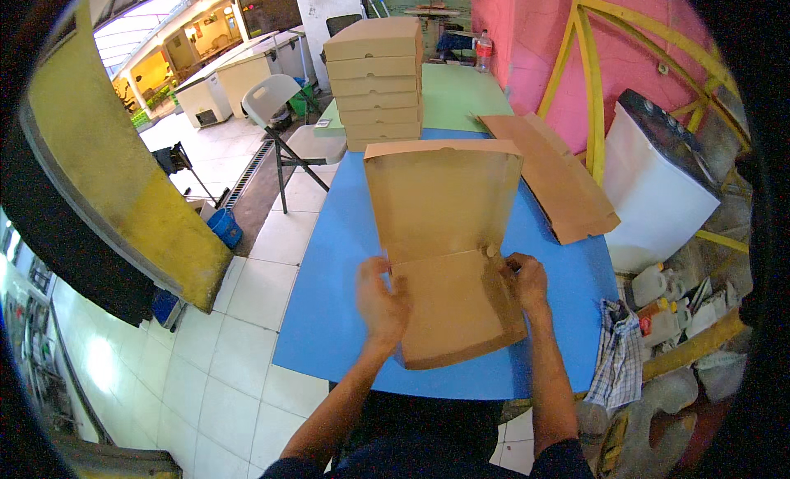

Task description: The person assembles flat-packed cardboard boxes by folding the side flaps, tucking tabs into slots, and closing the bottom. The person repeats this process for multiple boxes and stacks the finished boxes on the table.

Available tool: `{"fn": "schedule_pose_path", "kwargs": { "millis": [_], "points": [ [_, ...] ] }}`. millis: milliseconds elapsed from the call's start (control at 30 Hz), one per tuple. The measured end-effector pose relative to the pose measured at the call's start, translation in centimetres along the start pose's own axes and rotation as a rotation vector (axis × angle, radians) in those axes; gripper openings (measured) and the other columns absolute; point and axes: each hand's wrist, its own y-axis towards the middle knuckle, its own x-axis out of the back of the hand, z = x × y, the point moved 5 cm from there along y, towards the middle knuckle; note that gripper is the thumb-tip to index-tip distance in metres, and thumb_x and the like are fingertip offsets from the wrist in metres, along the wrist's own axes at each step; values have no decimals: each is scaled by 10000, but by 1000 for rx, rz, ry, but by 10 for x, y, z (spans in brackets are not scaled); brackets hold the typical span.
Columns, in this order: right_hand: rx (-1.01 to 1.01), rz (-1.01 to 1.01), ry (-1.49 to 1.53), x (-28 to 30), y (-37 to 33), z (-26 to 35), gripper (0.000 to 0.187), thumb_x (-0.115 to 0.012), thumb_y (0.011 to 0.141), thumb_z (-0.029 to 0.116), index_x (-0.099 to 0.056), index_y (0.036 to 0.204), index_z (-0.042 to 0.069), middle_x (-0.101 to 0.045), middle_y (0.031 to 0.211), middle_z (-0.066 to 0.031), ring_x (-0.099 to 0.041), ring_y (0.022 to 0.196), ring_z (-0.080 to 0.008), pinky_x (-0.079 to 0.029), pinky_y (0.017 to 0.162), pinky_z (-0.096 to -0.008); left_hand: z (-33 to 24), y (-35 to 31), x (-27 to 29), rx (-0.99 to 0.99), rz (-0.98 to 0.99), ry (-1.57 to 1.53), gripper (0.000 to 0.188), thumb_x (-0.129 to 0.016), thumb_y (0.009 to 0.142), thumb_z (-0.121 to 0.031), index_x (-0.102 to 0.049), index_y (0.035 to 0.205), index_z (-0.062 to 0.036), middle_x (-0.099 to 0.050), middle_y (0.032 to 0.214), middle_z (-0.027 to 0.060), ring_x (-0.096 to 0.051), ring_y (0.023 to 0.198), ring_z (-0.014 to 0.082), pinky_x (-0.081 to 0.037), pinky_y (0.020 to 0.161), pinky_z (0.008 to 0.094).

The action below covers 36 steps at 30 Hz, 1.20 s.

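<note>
A brown cardboard box (457, 306) stands on the blue table (329, 314) in front of me, its lid raised at the far side. My left hand (383, 306), slightly blurred, is at the box's left wall near the hinge, fingers curled outside and thumb by the edge. At the right wall, close to the hinge corner, the fingers of my right hand (527, 283) are closed on the cardboard. A small flap sticks up beside them. Part of each wall is hidden behind my hands.
Behind the lid rises a stack of closed cardboard boxes (374, 84). A flat cardboard sheet (555, 179) lies at the table's right side. A checked cloth (615, 355) hangs at the right edge. A white folding chair (309, 143) stands left; a bottle (484, 51) is far back.
</note>
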Motion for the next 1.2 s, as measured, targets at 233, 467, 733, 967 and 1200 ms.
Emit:
{"fn": "schedule_pose_path", "kwargs": {
  "millis": [233,467,733,967,1200],
  "points": [
    [6,-162,-368,36,-4,49,350,-737,822,335,-699,1064,85,-717,932,-139,-685,863,-326,-528,724,-438,90,26,-30,361,177,-435,590,-772,814,-331,-587,1265,2,-648,1157,205,-639,966,281,-516,795,386],
    [340,164,-133,-21,10,119,293,-680,893,321,-700,1057,78,-720,956,-127,-680,897,-313,-527,762,-428,77,62,-66,355,477,-656,566,-757,826,-318,-606,1267,1,-670,1159,189,-642,1011,268,-506,841,393],
    [-32,573,450,-128,21,122,233,-644,919,196,-707,1032,2,-714,961,-107,-656,868,-199,-530,764,-353,74,42,-72,77,423,-337,645,-778,701,-195,-577,1304,-86,-644,1115,173,-598,1070,338,-482,932,419],
    [26,558,677,-152,31,105,100,-701,806,72,-720,896,33,-717,860,-88,-678,836,-184,-560,744,-348,57,38,-48,-14,428,-306,682,-789,689,-210,-565,1323,-103,-627,1153,179,-598,1036,347,-496,902,442],
    [379,473,58,-126,38,144,206,-723,684,206,-732,815,47,-707,810,-176,-684,774,-343,-557,714,-407,58,36,-33,155,293,-155,525,-717,717,-133,-622,1231,-83,-682,971,177,-641,945,357,-522,812,452]
  ]
}}
